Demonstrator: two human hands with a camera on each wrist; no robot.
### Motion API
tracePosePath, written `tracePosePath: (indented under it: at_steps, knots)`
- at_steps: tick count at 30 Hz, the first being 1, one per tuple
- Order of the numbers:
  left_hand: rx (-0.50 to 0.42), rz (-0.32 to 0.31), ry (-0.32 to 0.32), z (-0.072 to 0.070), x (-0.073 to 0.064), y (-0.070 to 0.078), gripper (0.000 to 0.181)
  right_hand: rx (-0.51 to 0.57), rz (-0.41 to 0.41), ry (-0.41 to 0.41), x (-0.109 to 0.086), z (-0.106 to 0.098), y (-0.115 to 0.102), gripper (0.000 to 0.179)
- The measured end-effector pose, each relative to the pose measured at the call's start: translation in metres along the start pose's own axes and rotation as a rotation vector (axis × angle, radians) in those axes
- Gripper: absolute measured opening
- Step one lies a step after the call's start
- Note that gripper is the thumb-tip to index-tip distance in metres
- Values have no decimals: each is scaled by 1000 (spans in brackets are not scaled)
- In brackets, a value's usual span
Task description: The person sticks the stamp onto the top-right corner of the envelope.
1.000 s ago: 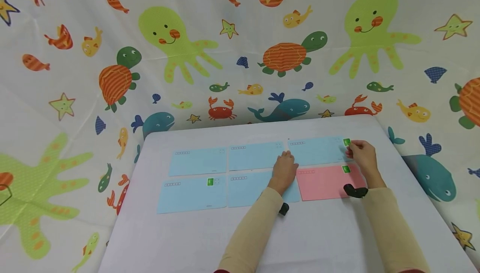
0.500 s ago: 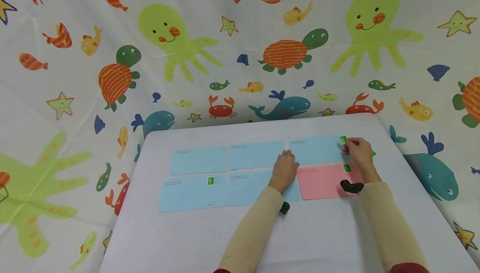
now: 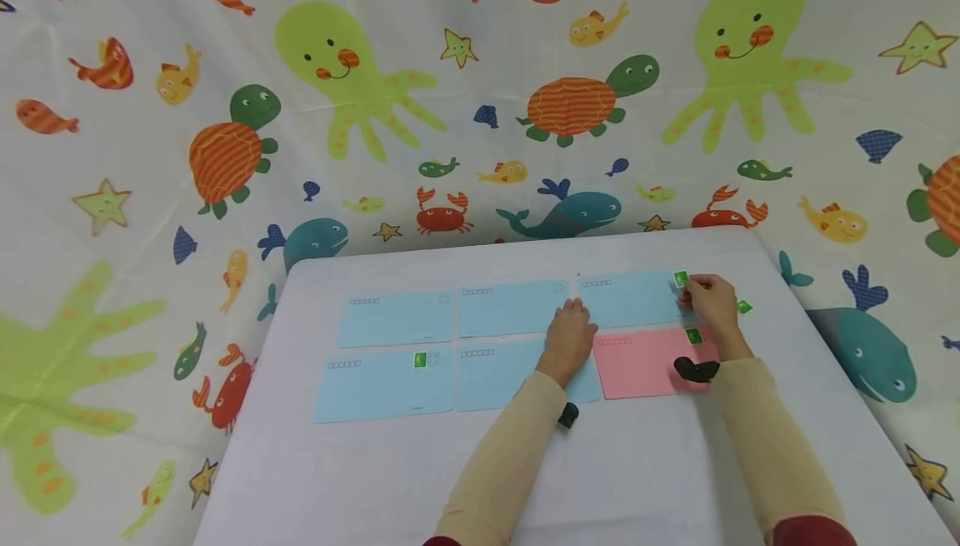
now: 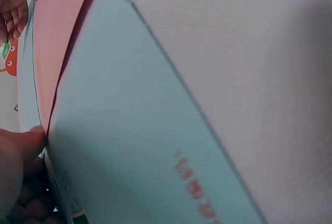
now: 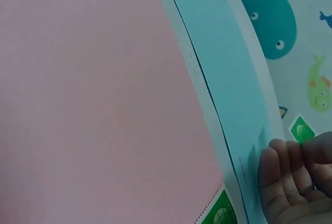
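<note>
My right hand (image 3: 714, 304) pinches a green stamp (image 3: 681, 279) at the upper right corner of the far right blue envelope (image 3: 630, 300). In the right wrist view, this stamp (image 5: 302, 129) stands up between thumb and fingertips; whether it touches the paper I cannot tell. My left hand (image 3: 570, 342) rests where that envelope, the near middle blue envelope (image 3: 491, 379) and the pink envelope (image 3: 645, 371) come close together. Its thumb (image 4: 28, 142) lies at the pink envelope's edge in the left wrist view. A green stamp (image 3: 693, 336) sits on the pink envelope.
Two more blue envelopes (image 3: 396, 321) (image 3: 513, 313) lie in the far row. At near left, another envelope (image 3: 382, 392) bears a green stamp (image 3: 421, 360). A loose green piece (image 3: 744, 307) lies right of my right hand. Behind the white table (image 3: 360, 479) hangs a sea-animal cloth (image 3: 480, 29).
My right hand has moved left with the stamp, from beside the far right envelope to over its corner. The green piece right of it has come into view. My left hand has stayed put.
</note>
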State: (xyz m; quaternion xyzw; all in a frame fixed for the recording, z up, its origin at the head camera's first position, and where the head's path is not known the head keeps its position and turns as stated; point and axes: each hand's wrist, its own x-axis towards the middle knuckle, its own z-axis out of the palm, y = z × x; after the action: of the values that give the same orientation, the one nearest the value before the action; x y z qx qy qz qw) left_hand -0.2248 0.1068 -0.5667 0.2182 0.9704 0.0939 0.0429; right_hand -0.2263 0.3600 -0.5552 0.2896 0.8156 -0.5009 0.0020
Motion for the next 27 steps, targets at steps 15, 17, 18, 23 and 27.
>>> tracePosePath:
  at_steps: [15, 17, 18, 23, 27]
  knots:
    - [-16, 2, -9, -3, 1, -1, 43, -22, 51, 2, 10, 6, 1, 51]
    - [-28, -3, -12, -3, 1, -1, 43, -34, 52, 6, 12, 7, 1, 51]
    - [-33, -5, -13, -3, 1, -1, 43, -44, 54, 7, 13, 7, 1, 51]
    - [-43, -5, -17, -4, 0, 0, 43, -88, 66, 2, 17, 9, 3, 51]
    - [-37, -1, -7, -5, 0, 0, 43, -100, 62, -4, 17, 9, 3, 50]
